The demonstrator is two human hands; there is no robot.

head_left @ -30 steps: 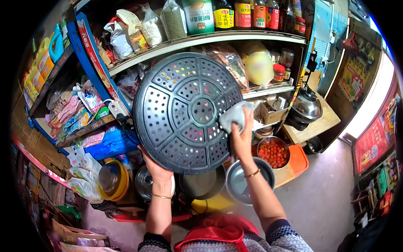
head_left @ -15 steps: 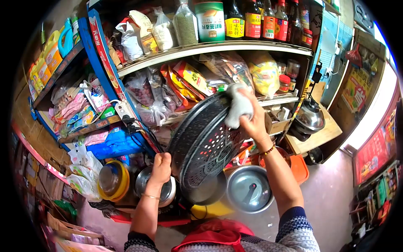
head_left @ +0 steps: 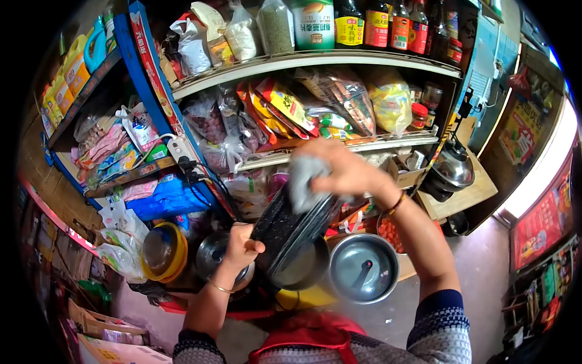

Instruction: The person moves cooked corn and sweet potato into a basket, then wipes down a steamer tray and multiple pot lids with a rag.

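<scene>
A black round steamer tray [head_left: 294, 227], speckled with drops, is seen nearly edge-on in the middle of the view. My left hand [head_left: 242, 247] grips its left edge, thumb out toward the right. Against the top of its rim my right hand [head_left: 348, 170] presses a grey cloth [head_left: 306, 182], with its fingers wrapped round the cloth and somewhat blurred. Beneath the tray is a dark pan [head_left: 301, 267], partly hidden. To its right sits a metal basin [head_left: 364, 268] with a dark-handled object inside.
Shelves [head_left: 327, 59] with bottles and bags stand ahead. A lidded pot [head_left: 218, 258] and yellow basins [head_left: 163, 252] are at the left. At the right are a bowl of red fruit [head_left: 390, 230] and a wok [head_left: 451, 167] on a wooden board [head_left: 470, 191].
The tray has turned from facing me to nearly edge-on and moved lower. My right hand and the cloth have shifted left along its rim. The red fruit bowl is now partly hidden by my forearm.
</scene>
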